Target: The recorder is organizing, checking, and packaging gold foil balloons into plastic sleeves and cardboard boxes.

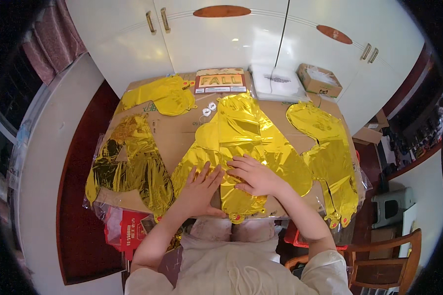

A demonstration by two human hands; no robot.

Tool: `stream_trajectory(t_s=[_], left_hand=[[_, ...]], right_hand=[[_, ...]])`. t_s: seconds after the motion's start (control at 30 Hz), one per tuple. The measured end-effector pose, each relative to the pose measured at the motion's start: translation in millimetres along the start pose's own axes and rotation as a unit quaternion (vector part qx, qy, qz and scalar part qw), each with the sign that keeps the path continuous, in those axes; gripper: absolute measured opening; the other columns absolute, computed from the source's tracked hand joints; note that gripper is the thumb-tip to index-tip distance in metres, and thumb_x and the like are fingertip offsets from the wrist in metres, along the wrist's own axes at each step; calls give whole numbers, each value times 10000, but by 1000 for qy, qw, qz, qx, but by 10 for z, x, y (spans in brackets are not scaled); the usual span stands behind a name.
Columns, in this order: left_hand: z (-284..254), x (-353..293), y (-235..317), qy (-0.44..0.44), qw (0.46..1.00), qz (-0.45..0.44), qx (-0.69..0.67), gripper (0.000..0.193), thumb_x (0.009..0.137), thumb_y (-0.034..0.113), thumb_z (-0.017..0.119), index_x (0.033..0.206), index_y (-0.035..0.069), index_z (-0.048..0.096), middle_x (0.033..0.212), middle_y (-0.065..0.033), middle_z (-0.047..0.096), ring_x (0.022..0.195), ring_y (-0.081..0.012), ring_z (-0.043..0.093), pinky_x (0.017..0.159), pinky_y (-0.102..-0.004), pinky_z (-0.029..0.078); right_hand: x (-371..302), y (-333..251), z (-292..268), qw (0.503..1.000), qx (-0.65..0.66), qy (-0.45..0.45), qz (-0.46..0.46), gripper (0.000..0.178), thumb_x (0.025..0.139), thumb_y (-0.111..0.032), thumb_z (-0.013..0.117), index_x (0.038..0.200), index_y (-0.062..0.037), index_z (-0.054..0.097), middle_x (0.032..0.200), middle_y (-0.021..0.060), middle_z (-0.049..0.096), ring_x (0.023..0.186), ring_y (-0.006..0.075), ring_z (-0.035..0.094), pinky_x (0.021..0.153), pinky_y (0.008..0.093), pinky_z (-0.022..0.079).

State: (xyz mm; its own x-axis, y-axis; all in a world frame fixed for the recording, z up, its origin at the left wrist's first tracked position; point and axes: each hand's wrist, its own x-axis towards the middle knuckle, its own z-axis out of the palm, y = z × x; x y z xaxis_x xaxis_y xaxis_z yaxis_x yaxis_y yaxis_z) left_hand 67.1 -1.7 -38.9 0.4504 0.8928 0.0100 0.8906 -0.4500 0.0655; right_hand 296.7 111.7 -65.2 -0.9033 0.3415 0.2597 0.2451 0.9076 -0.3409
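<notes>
Several flat, uninflated gold foil balloons lie on a cardboard-covered table. In front of me is a pile of them, with a folded foil balloon [239,132] on top of a wider one [286,164]. My left hand [200,191] rests on the pile's near left part, fingers spread and thumb out toward the table's front edge. Palm down, my right hand [253,176] lies on the folded balloon with its fingers stretched out and apart. A red-marked tab [236,218] of foil hangs at the front edge between my forearms.
Other foil balloons lie at the left [128,169], far left [162,96] and right [332,157]. Along the back stand a printed packet [220,81], a stack of clear bags [279,83] and a cardboard box [320,81]. Two small white spools [209,109] sit behind the pile. A wooden chair [386,260] stands nearby.
</notes>
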Motion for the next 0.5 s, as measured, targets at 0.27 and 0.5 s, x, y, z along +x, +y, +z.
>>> stream_trajectory(t_s=[0.27, 0.5], left_hand=[[-65, -291, 147, 51, 996, 71, -32, 725, 786, 536, 651, 1309, 55, 509, 1397, -90, 477, 1365, -247, 362, 1110, -508, 246], [99, -530, 374, 70, 995, 74, -17, 672, 804, 516, 641, 1288, 63, 537, 1351, -78, 523, 1326, -216, 415, 1086, -486, 283]], right_hand=[[0, -84, -75, 1000, 23, 16, 12, 439, 871, -246, 619, 1281, -116, 528, 1375, 125, 476, 1313, 312, 411, 1108, 494, 308], [9, -95, -59, 1000, -3, 7, 1, 374, 853, -210, 625, 1221, -156, 601, 1396, 90, 470, 1321, 307, 409, 1111, 515, 303]])
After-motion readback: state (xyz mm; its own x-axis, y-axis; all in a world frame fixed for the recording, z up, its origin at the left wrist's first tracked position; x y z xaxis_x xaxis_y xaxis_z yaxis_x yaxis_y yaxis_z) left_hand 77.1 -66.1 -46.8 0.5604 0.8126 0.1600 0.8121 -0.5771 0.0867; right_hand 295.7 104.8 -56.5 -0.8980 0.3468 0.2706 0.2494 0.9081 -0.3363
